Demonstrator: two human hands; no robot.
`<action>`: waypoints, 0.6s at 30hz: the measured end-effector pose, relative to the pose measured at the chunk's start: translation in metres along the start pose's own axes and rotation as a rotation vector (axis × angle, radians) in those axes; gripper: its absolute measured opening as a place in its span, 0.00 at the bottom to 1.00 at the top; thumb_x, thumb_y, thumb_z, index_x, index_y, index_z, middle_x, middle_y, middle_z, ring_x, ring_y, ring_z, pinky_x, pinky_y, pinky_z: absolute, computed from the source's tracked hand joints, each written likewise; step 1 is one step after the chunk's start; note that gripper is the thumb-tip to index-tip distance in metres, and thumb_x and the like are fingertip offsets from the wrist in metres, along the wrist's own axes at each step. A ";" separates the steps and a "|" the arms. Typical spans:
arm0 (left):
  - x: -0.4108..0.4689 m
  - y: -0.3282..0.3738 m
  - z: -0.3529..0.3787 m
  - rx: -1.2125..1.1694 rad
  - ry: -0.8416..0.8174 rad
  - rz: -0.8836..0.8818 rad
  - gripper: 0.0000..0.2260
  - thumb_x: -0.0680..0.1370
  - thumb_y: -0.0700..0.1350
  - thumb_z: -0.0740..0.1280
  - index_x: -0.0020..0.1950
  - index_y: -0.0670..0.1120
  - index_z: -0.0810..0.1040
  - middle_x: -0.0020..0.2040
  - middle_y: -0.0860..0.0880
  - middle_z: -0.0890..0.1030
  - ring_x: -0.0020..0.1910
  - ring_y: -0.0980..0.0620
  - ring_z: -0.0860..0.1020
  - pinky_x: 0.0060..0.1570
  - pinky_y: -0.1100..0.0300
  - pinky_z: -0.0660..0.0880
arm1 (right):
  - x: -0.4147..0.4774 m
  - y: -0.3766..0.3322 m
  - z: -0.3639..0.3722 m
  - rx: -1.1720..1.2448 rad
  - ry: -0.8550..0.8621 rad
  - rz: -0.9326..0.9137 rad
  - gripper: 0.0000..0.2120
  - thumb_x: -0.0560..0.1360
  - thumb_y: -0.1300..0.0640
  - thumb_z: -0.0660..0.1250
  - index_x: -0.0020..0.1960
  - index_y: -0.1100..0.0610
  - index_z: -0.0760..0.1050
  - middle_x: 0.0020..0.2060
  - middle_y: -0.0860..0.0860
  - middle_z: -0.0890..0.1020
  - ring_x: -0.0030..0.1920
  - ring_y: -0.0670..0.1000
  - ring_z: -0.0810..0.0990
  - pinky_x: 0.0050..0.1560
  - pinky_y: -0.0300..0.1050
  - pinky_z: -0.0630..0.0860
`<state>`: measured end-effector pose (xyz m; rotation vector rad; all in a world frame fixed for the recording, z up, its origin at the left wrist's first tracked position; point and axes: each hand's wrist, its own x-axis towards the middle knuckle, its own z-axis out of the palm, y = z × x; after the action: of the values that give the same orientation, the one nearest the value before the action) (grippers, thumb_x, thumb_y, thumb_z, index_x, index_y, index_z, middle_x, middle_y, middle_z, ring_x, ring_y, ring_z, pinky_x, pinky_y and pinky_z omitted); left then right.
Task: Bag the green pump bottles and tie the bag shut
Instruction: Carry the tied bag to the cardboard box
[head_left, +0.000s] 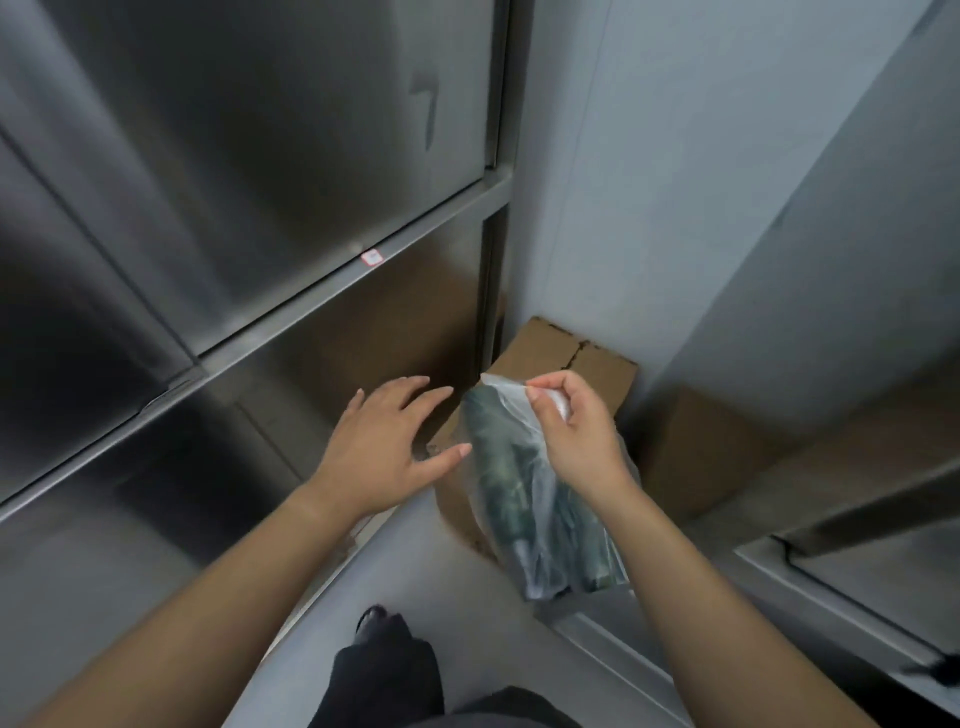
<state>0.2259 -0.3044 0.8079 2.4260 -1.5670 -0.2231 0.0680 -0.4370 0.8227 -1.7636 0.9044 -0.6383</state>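
A clear plastic bag (540, 551) hangs in front of me with dark green pump bottles (498, 467) inside it, their shapes blurred through the film. My right hand (576, 431) pinches the bag's top edge between thumb and fingers and holds the bag up. My left hand (384, 447) hovers just left of the bag, fingers spread and empty, its thumb tip close to the bag's side. How many bottles are in the bag is hard to tell.
A stainless steel cabinet (234, 218) with a shelf edge fills the left. A brown cardboard box (587, 364) stands on the floor behind the bag, against a grey wall (675, 182). Another steel unit (857, 571) is at right. My shoe (374, 621) shows below.
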 end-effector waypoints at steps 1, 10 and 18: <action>0.017 -0.001 -0.001 0.004 0.005 0.017 0.35 0.69 0.72 0.50 0.72 0.58 0.61 0.73 0.52 0.64 0.72 0.52 0.62 0.70 0.42 0.60 | 0.014 0.000 -0.001 0.019 0.021 0.003 0.03 0.78 0.55 0.62 0.48 0.52 0.75 0.42 0.43 0.78 0.45 0.40 0.76 0.42 0.32 0.69; 0.170 -0.028 0.009 -0.009 -0.117 0.221 0.34 0.69 0.72 0.48 0.72 0.58 0.61 0.73 0.52 0.65 0.72 0.53 0.62 0.71 0.43 0.60 | 0.119 0.025 0.010 0.078 0.375 0.127 0.03 0.77 0.57 0.63 0.46 0.53 0.74 0.40 0.44 0.78 0.44 0.43 0.76 0.39 0.27 0.70; 0.290 -0.052 0.029 -0.008 -0.233 0.337 0.31 0.72 0.69 0.53 0.72 0.57 0.61 0.73 0.52 0.64 0.73 0.52 0.60 0.72 0.43 0.57 | 0.194 0.052 0.020 0.012 0.534 0.307 0.03 0.78 0.55 0.62 0.47 0.52 0.74 0.41 0.43 0.77 0.43 0.39 0.75 0.36 0.27 0.69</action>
<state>0.3835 -0.5518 0.7664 2.1463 -2.0368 -0.4581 0.1809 -0.5957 0.7686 -1.4169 1.4956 -0.9242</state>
